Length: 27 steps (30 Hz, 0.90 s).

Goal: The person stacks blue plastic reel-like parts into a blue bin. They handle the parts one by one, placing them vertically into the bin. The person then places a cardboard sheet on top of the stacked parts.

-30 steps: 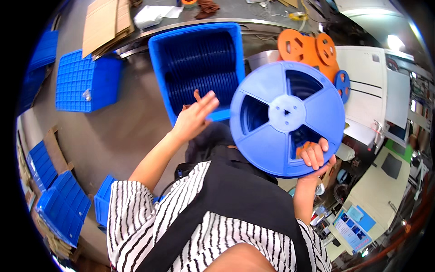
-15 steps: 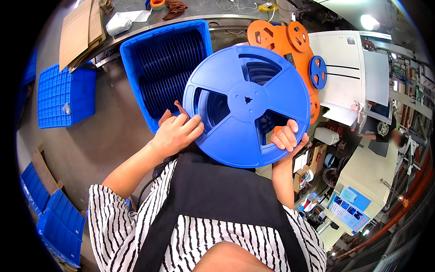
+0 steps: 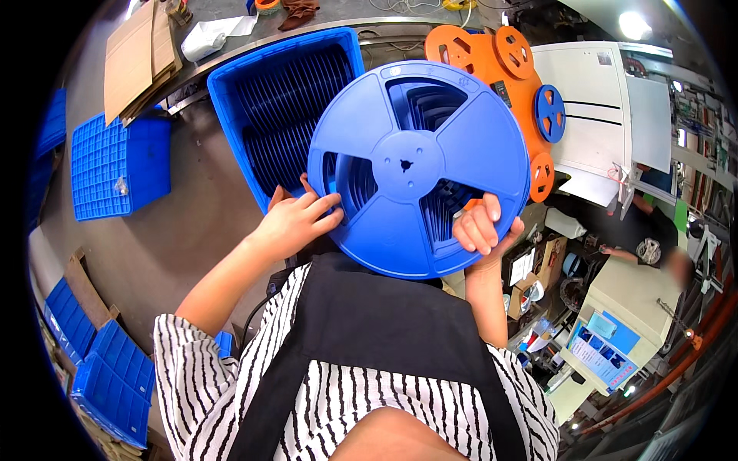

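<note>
A large blue plastic reel stands face-on in front of my chest, with three wide windows around its hub. Through those windows the edges of several more reels show behind it. My right hand grips its lower right rim, fingers hooked over the edge by one window. At the left rim, my left hand has its fingers curled against the reel's edge; brownish coverings seem to be on some of its fingertips. Just beyond that hand, a blue crate holds two rows of dark reels set on edge.
An orange stand with reels is beyond the reel, beside a white cabinet. Cardboard sheets lie at the metal table's edge. More blue crates stand left. Another person works far right.
The reel has tipped and shifted slightly left and upward, and more reel edges show through its windows. Both hands keep their places at its rim. The view has shifted a little.
</note>
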Motion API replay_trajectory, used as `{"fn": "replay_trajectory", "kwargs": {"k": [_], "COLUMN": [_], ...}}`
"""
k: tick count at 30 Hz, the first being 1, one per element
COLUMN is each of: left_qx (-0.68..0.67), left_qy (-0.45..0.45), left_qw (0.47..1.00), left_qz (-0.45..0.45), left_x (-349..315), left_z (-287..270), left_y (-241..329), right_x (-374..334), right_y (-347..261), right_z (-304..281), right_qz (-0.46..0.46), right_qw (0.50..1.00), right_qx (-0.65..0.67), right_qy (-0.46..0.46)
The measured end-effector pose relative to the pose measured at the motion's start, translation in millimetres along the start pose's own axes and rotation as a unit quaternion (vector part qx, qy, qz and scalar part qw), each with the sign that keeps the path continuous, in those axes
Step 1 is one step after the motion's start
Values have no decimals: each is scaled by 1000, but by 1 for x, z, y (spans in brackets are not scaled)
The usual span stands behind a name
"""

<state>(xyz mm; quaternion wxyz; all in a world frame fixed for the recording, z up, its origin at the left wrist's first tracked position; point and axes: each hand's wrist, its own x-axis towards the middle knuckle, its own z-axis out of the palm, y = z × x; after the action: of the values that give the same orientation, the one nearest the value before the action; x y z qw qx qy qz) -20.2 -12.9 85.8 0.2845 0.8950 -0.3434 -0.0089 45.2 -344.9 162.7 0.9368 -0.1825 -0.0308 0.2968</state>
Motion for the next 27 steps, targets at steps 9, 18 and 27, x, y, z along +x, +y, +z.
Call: {"fn": "replay_trajectory", "kwargs": {"k": [9,18,27], "left_qx": [-365,-391,-411], "left_qy": [202,167,178], "left_qw": [873,854,847], "left_qz": [-252,-298,-288], "left_x": [77,104,104], "left_z": [-28,-15,-8], "left_y": [17,15,15], "right_x": [7,7,5], "right_y": [18,26,28], "right_z": [15,24,26], "right_qz": [63,94,99], "right_qw": [994,990,990], "right_qx": [-70,-96,-102], "right_qy": [-51,-34,-22]}}
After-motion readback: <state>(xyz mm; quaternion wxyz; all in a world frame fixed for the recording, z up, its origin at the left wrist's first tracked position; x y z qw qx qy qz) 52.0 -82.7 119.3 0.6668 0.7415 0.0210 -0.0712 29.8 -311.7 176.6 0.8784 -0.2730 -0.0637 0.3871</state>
